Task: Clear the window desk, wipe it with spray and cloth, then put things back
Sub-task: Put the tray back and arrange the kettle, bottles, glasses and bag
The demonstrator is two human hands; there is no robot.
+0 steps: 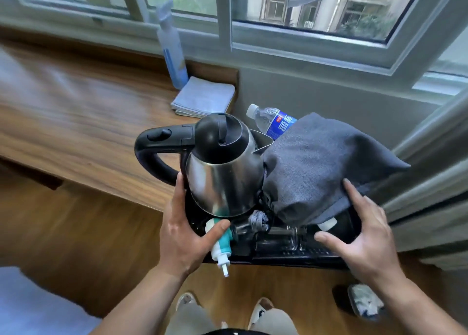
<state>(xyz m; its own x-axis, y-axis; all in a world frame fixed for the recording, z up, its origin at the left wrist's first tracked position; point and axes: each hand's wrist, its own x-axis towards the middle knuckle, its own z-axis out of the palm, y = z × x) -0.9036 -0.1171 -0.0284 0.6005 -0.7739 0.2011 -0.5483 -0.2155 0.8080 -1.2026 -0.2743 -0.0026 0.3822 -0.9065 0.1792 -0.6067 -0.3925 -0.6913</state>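
I work from a single view, the wide-angle camera on the person's head, which looks forward and steeply down. Both forearms run up from the bottom edge to the left hand (184, 236) and right hand (364, 233), seen at close range on either side of the tray (291, 258). The camera faces the window (304, 5) across the top of the picture, with the tabletop (76, 111) stretching off to the left, the floor (76, 233) and the person's shoes (187, 300) directly beneath, and straight lines bowing towards the edges.
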